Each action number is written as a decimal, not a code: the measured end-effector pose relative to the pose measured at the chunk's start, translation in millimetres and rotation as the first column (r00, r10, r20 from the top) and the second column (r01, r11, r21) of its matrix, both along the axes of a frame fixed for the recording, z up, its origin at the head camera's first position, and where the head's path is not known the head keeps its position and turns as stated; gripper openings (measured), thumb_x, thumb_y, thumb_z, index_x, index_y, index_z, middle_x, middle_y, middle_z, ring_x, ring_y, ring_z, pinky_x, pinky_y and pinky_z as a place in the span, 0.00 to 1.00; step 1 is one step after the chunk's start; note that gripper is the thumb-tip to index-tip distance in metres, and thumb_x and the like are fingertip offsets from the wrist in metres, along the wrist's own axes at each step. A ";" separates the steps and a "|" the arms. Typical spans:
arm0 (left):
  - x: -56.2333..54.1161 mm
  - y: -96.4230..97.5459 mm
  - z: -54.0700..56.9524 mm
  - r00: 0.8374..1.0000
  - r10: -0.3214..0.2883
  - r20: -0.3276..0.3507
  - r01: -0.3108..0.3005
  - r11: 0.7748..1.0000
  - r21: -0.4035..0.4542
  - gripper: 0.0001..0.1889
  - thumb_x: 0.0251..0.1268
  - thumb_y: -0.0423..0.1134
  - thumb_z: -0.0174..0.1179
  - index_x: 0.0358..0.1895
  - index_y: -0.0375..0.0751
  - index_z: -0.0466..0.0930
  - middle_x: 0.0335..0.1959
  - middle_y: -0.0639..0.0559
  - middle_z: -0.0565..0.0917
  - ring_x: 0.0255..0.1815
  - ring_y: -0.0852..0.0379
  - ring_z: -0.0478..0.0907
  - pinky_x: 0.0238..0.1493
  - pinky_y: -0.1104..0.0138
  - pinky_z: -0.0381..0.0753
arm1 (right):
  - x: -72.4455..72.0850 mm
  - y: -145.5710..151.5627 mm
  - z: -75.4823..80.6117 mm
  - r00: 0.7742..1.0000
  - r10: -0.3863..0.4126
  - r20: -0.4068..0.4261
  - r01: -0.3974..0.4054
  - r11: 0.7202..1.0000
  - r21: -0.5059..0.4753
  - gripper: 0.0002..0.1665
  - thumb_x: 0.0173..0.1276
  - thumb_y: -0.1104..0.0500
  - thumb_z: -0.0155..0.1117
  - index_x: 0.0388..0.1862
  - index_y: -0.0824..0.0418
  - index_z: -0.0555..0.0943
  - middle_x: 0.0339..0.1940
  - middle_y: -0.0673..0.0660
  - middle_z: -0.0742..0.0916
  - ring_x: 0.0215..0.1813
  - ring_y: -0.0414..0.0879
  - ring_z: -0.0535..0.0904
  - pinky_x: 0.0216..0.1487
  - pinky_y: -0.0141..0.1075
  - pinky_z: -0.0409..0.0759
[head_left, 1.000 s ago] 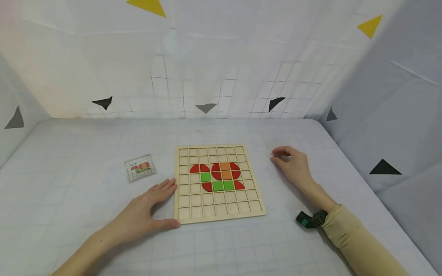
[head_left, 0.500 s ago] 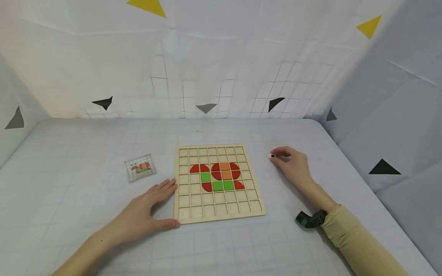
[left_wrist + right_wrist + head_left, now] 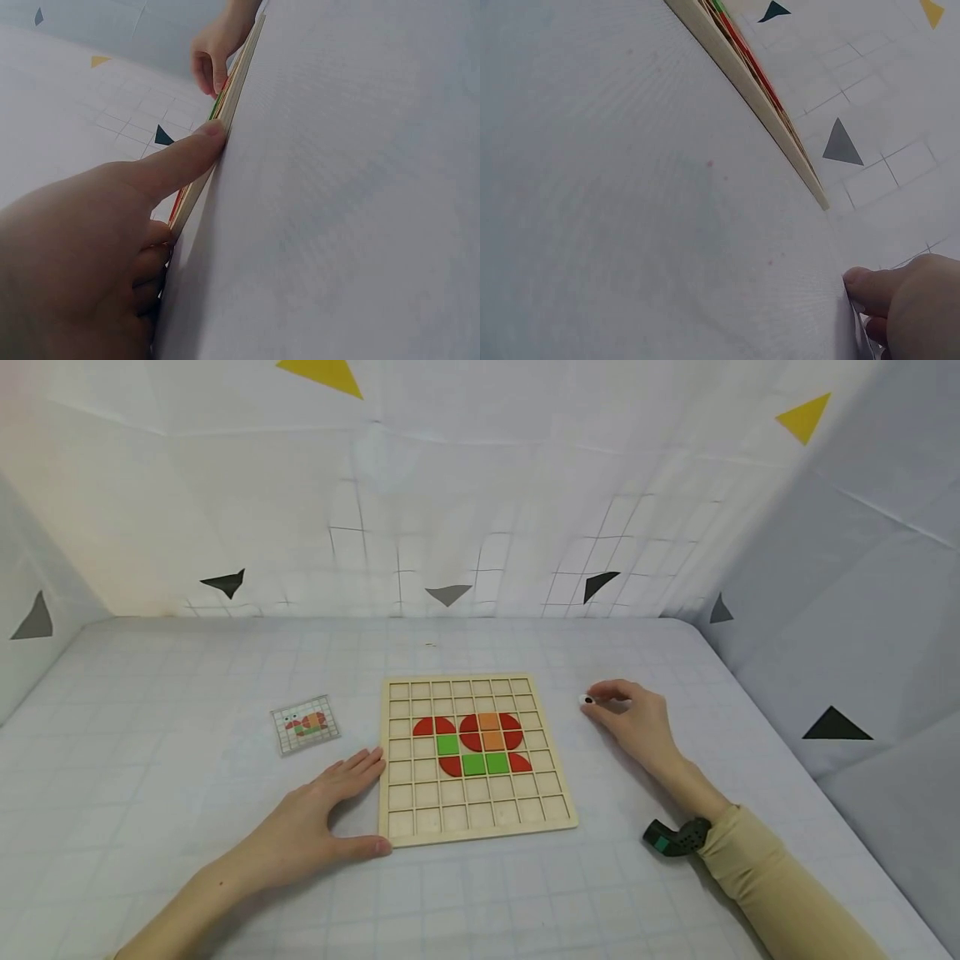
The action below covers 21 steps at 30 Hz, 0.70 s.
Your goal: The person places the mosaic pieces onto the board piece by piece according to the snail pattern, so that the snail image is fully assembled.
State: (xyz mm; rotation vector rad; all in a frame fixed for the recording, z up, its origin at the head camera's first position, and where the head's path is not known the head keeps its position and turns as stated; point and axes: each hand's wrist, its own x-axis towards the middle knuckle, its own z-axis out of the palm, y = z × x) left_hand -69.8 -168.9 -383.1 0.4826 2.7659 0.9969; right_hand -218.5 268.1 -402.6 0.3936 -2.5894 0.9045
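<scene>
My left hand (image 3: 311, 827) lies beside the wooden grid board (image 3: 384, 793), fingers spread along its left edge and thumb at the near left corner. In the left wrist view the thumb (image 3: 187, 154) touches the board's side. Red rounded pieces (image 3: 512, 732), green squares (image 3: 473, 764) and orange pieces (image 3: 488, 722) sit in the board's middle cells. To the right of the board, my right hand (image 3: 637, 718) pinches a small white piece with a black dot (image 3: 586, 700) between thumb and fingers, close over the table. The right wrist view mostly hides that piece behind the thumb (image 3: 870, 289).
A small picture card (image 3: 305, 725) in a clear case lies left of the board, printed with a similar coloured pattern. White cloth (image 3: 480, 510) rises behind the table, and another cloth wall (image 3: 862, 610) stands at the right. A dark band (image 3: 677, 837) is on the right wrist.
The white piece with the black dot has come into sight at the right fingertips, and these have shifted slightly left. My left hand and the board have stayed put.
</scene>
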 end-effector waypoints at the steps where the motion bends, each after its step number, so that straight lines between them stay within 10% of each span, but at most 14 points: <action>1: 0.0 0.1 0.0 1.000 0.002 0.002 -0.002 1.000 0.001 0.53 0.48 0.74 0.65 0.77 0.54 0.62 0.79 0.59 0.59 0.80 0.42 0.55 0.73 0.38 0.59 | -0.1 0.0 -0.2 1.000 0.004 0.001 -0.004 1.000 0.002 0.14 0.62 0.60 0.75 0.47 0.60 0.86 0.42 0.57 0.89 0.46 0.51 0.83 0.48 0.41 0.77; 21: -0.6 0.3 -0.9 1.000 -0.002 0.007 0.002 1.000 0.002 0.53 0.48 0.73 0.67 0.77 0.53 0.62 0.80 0.58 0.59 0.80 0.42 0.54 0.73 0.37 0.58 | 15.4 -45.4 21.5 0.975 0.213 0.058 -0.209 0.976 -0.064 0.17 0.63 0.61 0.73 0.51 0.58 0.85 0.46 0.53 0.90 0.48 0.47 0.83 0.55 0.45 0.77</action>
